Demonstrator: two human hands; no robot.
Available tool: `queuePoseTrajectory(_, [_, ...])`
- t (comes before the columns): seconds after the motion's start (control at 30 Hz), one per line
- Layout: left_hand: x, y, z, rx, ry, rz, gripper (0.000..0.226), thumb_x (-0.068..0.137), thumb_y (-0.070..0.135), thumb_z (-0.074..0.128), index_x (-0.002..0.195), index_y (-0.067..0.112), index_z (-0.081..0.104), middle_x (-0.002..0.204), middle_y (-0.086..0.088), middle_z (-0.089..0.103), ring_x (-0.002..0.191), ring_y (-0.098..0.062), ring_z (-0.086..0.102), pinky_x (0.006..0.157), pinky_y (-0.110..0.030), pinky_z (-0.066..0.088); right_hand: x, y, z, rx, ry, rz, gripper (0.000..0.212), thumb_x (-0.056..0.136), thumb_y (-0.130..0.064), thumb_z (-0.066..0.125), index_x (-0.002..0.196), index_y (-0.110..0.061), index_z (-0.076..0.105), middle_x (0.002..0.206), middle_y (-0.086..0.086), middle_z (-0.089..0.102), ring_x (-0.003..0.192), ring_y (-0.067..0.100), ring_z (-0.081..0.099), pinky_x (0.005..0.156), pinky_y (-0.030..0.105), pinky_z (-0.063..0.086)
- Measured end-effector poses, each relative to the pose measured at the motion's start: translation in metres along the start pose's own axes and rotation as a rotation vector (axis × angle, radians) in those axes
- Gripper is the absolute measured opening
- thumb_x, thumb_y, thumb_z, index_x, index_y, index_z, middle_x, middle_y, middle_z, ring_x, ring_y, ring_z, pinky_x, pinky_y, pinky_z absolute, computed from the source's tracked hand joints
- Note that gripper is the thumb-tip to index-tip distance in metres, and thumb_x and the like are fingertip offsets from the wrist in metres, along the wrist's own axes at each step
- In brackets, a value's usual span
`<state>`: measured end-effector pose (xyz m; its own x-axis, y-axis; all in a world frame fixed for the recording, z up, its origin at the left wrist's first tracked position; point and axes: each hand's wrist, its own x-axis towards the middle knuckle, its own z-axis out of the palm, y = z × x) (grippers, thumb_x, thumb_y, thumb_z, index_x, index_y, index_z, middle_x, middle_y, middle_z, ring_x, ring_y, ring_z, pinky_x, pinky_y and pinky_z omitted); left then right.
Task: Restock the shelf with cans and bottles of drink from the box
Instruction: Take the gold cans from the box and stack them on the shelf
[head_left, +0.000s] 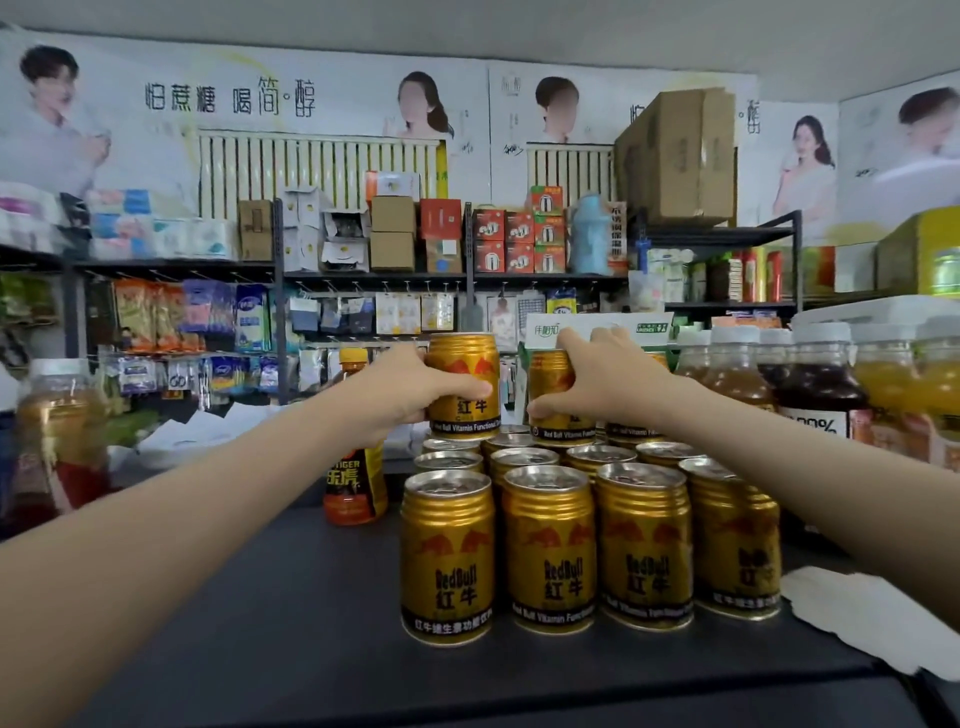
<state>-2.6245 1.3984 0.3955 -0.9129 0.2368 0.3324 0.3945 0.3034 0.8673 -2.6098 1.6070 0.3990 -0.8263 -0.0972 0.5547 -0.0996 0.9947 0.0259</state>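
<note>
Both hands busy. Left hand (395, 389) wraps one gold Red Bull can (462, 384), thumb across the front. Right hand (602, 379) clamps a second gold can (549, 395) from above and the side. Both cans upright, side by side with a narrow gap, on the upper tier at the block's 12 o'clock. Can't tell if they're seated or just clear of the tops below. A third upper-tier can (631, 430) peeks out under the right wrist at 1 o'clock.

Lower tier on the dark shelf top (249, 623): front row of cans (548, 545) is four, touching. Four tops in the next row, more behind but hidden, so no full count.

9 o'clock of block: one orange Tiger bottle (356, 483), just beside. 3 o'clock: juice bottles (821, 384), at least five, packed tight. Open shelf from 6 to 8 o'clock, up to the front edge. White paper sheet (862, 613) at 4 o'clock, near the end can.
</note>
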Motion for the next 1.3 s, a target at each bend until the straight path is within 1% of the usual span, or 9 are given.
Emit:
queuePoseTrajectory(0.13, [0.014,-0.006,0.012,0.056,0.01,-0.025,0.061,0.066,0.024,0.085,0.118,0.011,0.058,0.112,-0.004,0.066,0.108,-0.02,0.06,0.095,-0.036,0.047,0.007,0.001,-0.006,-0.229,-0.003,-0.058,0.084,0.075,-0.071,0.056,0.137,-0.017,0.036,0.141,0.014,0.037,0.134,0.034,0.025,0.109,0.05,0.022])
queuePoseTrajectory(0.23, [0.022,-0.009,0.021,0.004,-0.033,-0.077,0.058,0.068,0.018,0.084,0.118,0.01,0.056,0.111,-0.006,0.066,0.11,-0.022,0.059,0.097,-0.038,0.046,0.013,0.008,-0.012,-0.086,-0.117,-0.071,0.07,0.079,-0.062,0.058,0.128,-0.016,0.037,0.106,0.0,0.058,0.114,0.025,0.046,0.113,0.05,0.015])
queuePoseTrajectory(0.3, [0.027,-0.009,0.026,-0.017,-0.051,-0.085,0.055,0.069,0.014,0.083,0.116,0.01,0.056,0.111,-0.006,0.066,0.108,-0.021,0.059,0.098,-0.038,0.045,0.017,0.012,-0.019,0.015,-0.165,-0.07,0.063,0.08,-0.057,0.062,0.123,-0.018,0.037,0.086,-0.009,0.054,0.096,0.019,0.049,0.115,0.05,0.012])
queuePoseTrajectory(0.53, [0.038,-0.013,0.035,-0.042,-0.068,-0.073,0.058,0.068,0.017,0.084,0.119,0.013,0.057,0.115,-0.005,0.066,0.111,-0.02,0.058,0.087,-0.033,0.043,0.024,0.02,-0.015,-0.053,-0.103,-0.053,0.078,0.078,-0.068,0.056,0.141,-0.026,0.036,0.139,0.0,0.05,0.136,0.023,0.035,0.114,0.055,-0.01])
queuePoseTrajectory(0.67, [0.048,-0.019,0.04,0.004,-0.056,-0.024,0.103,0.036,0.042,0.094,0.127,0.027,0.048,0.134,-0.006,0.051,0.125,-0.025,0.048,0.103,-0.046,0.043,0.022,0.026,-0.011,-0.102,-0.13,-0.038,0.077,0.081,-0.07,0.051,0.143,-0.027,0.037,0.139,-0.001,0.049,0.137,0.021,0.035,0.113,0.057,-0.013])
queuePoseTrajectory(0.87, [0.047,-0.019,0.04,0.108,-0.126,0.168,0.1,0.074,0.022,0.081,0.146,0.041,0.014,0.136,-0.001,0.044,0.12,-0.024,0.051,0.1,-0.043,0.045,0.015,0.026,-0.007,-0.118,-0.123,-0.173,0.087,0.08,-0.06,0.062,0.149,-0.029,0.019,0.149,0.002,0.032,0.138,0.022,0.027,0.117,0.048,0.005])
queuePoseTrajectory(1.0, [0.045,-0.019,0.042,0.244,-0.162,0.261,0.083,0.08,0.027,0.076,0.144,0.034,0.023,0.132,-0.002,0.048,0.11,-0.018,0.054,0.084,-0.03,0.051,0.009,0.027,-0.005,-0.04,-0.158,-0.267,0.091,0.081,-0.043,0.07,0.15,-0.03,0.012,0.147,-0.002,0.031,0.131,0.021,0.036,0.107,0.039,0.031])
queuePoseTrajectory(1.13, [0.046,-0.021,0.04,0.36,-0.152,0.259,0.083,0.078,0.037,0.077,0.14,0.035,0.022,0.133,-0.003,0.047,0.114,-0.021,0.053,0.097,-0.042,0.049,0.007,0.026,-0.004,-0.004,-0.142,-0.271,0.091,0.081,-0.037,0.072,0.15,-0.026,0.013,0.147,-0.001,0.03,0.132,0.019,0.033,0.104,0.035,0.034])
queuePoseTrajectory(1.3, [0.038,-0.019,0.03,0.798,-0.144,0.579,0.099,0.077,0.039,0.077,0.149,0.033,0.009,0.153,0.007,0.007,0.142,-0.018,0.009,0.117,-0.042,0.02,-0.001,0.028,-0.005,-0.114,-0.128,-0.319,0.104,0.077,-0.038,0.076,0.151,-0.022,0.006,0.151,0.0,0.023,0.138,0.018,0.023,0.111,0.035,0.027])
